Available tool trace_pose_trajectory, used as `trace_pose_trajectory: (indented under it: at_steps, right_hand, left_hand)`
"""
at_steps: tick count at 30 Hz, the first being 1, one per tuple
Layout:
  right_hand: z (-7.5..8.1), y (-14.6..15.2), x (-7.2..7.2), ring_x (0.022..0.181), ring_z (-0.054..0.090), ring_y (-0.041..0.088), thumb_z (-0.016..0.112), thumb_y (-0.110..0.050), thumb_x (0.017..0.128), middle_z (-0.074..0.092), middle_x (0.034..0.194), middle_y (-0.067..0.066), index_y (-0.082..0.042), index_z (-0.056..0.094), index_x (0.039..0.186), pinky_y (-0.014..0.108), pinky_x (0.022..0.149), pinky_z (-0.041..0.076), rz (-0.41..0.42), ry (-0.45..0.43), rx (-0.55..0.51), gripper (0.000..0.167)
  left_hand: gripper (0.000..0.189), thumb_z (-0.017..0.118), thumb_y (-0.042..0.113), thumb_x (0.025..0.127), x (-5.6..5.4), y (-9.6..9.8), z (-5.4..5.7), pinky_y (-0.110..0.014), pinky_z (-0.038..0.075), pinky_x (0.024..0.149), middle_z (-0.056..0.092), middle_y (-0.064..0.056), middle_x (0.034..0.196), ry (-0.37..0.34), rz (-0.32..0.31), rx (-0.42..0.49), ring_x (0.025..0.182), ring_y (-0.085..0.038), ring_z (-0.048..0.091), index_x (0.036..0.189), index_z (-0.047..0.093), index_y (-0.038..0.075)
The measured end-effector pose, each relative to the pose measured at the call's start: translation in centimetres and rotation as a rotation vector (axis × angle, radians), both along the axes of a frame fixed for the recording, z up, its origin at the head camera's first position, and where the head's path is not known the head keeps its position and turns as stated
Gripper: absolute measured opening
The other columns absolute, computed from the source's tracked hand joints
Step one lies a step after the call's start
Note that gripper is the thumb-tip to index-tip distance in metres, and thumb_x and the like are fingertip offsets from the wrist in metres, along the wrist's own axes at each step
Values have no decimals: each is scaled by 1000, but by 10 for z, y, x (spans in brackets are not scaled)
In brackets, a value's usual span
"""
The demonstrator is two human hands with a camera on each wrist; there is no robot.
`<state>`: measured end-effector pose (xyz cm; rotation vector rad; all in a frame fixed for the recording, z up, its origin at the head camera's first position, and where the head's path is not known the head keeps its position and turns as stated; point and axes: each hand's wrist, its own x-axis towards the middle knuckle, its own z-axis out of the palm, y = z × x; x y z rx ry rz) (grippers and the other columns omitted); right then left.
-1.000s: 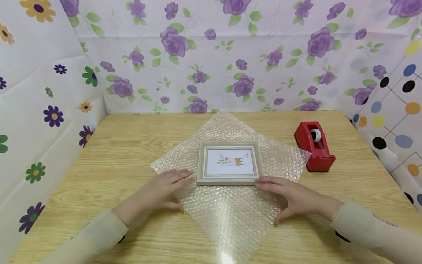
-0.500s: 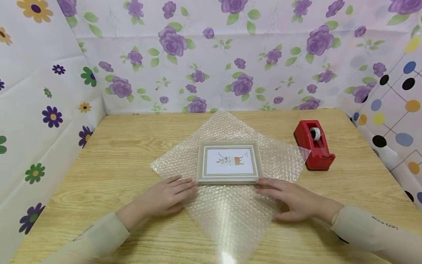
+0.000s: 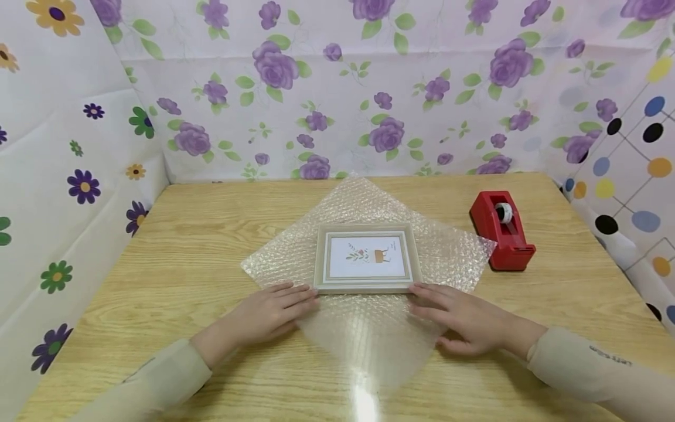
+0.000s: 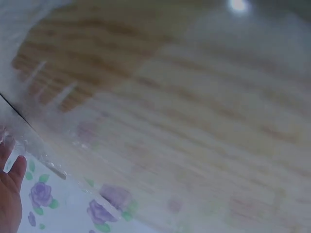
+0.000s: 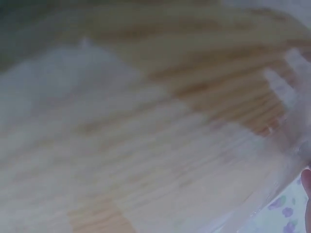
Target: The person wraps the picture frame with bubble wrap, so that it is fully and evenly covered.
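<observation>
A picture frame with a pale wood-toned border lies flat on a diamond-laid sheet of bubble wrap. Inside it shows a print of a plant in an orange pot, turned sideways. My left hand has its extended fingers at the frame's near left corner, over the wrap; its thumb is hidden. At the near right corner, my right hand rests its extended fingertips on the frame's edge, thumb spread at the wrap's side. The left wrist view catches some fingers at its left edge; the right wrist view catches one fingertip.
A red tape dispenser with a white roll stands to the right, by the wrap's right corner. The wooden table meets flower-print cloth at the back and patterned cloths at both sides.
My left hand has moved right to the frame's corner, and its thumb has gone out of sight. The right thumb has shifted slightly. The wrap's near corner now reaches less far towards me.
</observation>
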<state>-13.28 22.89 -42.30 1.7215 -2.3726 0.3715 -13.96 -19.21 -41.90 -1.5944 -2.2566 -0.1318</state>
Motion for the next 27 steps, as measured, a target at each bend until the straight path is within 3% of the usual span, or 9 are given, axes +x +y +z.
trace_pose_trajectory:
  at_steps: [5, 7, 11, 14, 18, 21, 27]
  right_hand:
    - [2, -3, -3, 129, 42, 33, 67, -34, 83, 44, 142, 21, -8, 51, 135, 21, 118, 5, -29, 56, 8, 60]
    - [3, -4, -4, 127, 44, 32, 70, -33, 78, 45, 141, 20, -8, 53, 133, 21, 118, 5, -55, 77, 12, 63]
    - [9, -6, -7, 125, 46, 30, 72, -26, 72, 46, 139, 19, -9, 54, 131, 31, 115, 27, -110, 65, 6, 64]
    - [13, -7, -11, 122, 49, 29, 70, -27, 80, 50, 136, 17, -8, 55, 129, 43, 101, 43, -144, 54, -8, 54]
    - [18, -8, -16, 118, 53, 28, 56, -38, 94, 56, 130, 14, -4, 58, 125, 47, 96, 47, -204, 44, -20, 46]
    - [21, -8, -19, 116, 55, 30, 59, -37, 93, 60, 125, 13, 0, 60, 121, 48, 95, 48, -261, 8, -21, 46]
    - [28, -9, -24, 107, 61, 32, 71, -18, 83, 66, 114, 16, 1, 65, 112, 49, 91, 50, -331, -74, -11, 35]
  left_hand:
    - [38, 43, 31, 101, -3, 3, 0, -44, 50, 95, 61, -13, 128, -58, 7, 46, 116, -29, 59, 124, 62, 7]
    - [39, 42, 31, 102, -5, 3, 0, -42, 51, 94, 60, -16, 128, -71, 13, 68, 115, -30, 60, 124, 62, 6]
    - [38, 42, 29, 102, -6, 3, 2, -40, 52, 91, 59, -21, 127, -96, 31, 93, 114, -33, 60, 125, 61, 6]
    - [34, 51, 22, 98, -6, 2, 3, -41, 53, 91, 57, -22, 130, -174, 71, 94, 113, -34, 60, 128, 59, 8]
    - [39, 58, 14, 93, -4, 1, 5, -43, 51, 92, 54, -18, 135, -330, 163, 110, 114, -33, 60, 132, 57, 12]
    - [38, 57, 13, 94, -4, 2, 7, -44, 50, 94, 53, -15, 137, -412, 213, 134, 116, -33, 59, 131, 57, 10]
    - [31, 52, 15, 97, -4, 4, 11, -45, 45, 101, 54, -12, 137, -520, 305, 170, 122, -31, 54, 125, 61, 5]
